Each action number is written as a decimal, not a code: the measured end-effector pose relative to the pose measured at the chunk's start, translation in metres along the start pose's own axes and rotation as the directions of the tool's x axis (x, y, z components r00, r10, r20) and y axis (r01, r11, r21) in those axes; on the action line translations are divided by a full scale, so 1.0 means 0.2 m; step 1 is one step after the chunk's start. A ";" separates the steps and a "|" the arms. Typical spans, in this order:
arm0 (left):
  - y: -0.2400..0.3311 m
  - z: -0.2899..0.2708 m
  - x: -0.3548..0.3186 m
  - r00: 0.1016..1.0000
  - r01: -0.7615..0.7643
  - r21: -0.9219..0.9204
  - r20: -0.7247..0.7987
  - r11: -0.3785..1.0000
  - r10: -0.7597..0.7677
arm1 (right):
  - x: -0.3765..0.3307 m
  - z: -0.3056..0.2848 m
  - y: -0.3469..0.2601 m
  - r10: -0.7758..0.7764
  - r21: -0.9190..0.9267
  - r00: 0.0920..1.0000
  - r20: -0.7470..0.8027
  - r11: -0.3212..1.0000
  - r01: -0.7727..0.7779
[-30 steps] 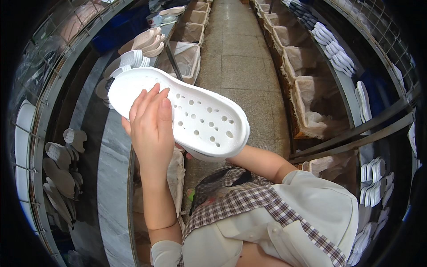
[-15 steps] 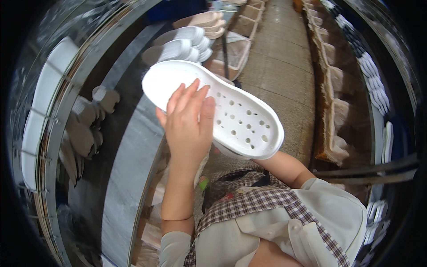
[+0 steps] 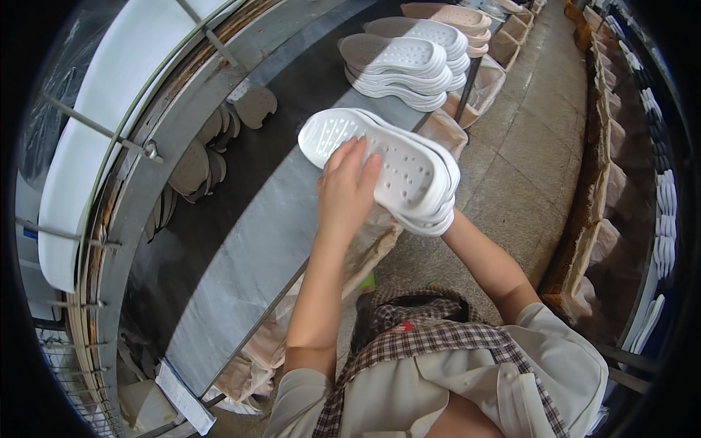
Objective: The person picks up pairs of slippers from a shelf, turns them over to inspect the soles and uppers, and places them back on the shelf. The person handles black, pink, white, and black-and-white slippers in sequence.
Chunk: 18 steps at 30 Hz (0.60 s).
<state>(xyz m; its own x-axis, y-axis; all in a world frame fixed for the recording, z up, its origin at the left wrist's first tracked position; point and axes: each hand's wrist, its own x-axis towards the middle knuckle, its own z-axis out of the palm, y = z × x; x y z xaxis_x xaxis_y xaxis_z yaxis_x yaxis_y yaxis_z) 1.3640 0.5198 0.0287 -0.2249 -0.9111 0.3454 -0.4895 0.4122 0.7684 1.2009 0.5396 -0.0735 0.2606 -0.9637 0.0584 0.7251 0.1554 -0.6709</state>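
Observation:
A white perforated shoe sole (image 3: 394, 164) lies on top of a small stack of like soles at the edge of a grey workbench (image 3: 248, 255). My left hand (image 3: 347, 190) rests flat on the top sole, fingers spread over its holes. My right hand is hidden under the far end of the stack near its lower right; only its forearm (image 3: 489, 266) shows, so its grip cannot be seen.
Two more stacks of soles (image 3: 409, 62) sit farther along the bench. Tan flat insole pieces (image 3: 193, 164) lie on a dark belt to the left. Sacks (image 3: 478, 87) hang off the bench edge. Racks with white soles (image 3: 661, 219) line the aisle's right side.
The sole has come down from mid-air onto the stack at the bench edge. My left hand went with it and now lies on top. The view has swung left toward the bench.

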 end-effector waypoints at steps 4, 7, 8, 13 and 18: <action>-0.16 0.00 0.09 0.997 -0.047 0.063 -0.050 0.997 0.051 | 0.22 -0.14 0.03 0.159 0.417 0.987 -0.006 0.898 -0.142; -0.24 0.01 0.16 0.996 -0.055 0.158 -0.065 0.986 0.066 | 0.36 -0.37 0.14 0.170 0.436 0.982 -0.088 0.893 -0.116; -0.26 0.01 0.20 0.995 -0.060 0.172 -0.070 0.983 0.073 | 0.40 -0.45 0.19 0.175 0.455 0.950 -0.259 0.890 -0.040; -0.35 -0.02 0.31 0.992 -0.058 0.145 -0.100 0.988 0.073 | 0.53 -0.71 0.30 -0.012 -0.005 0.585 -0.811 1.000 0.013; -0.32 0.01 0.23 0.929 -0.066 0.024 -0.363 0.998 0.070 | 0.37 -0.40 0.06 -0.400 -0.360 0.419 -0.815 0.916 0.175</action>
<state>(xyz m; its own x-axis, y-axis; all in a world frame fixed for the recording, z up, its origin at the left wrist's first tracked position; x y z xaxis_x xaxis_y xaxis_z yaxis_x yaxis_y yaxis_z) 1.3824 0.4512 -0.0053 0.0622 -0.8190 0.5705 -0.4940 0.4714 0.7305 1.1778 0.4532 -0.1363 -0.7005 -0.6431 -0.3094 0.4803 -0.1041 -0.8709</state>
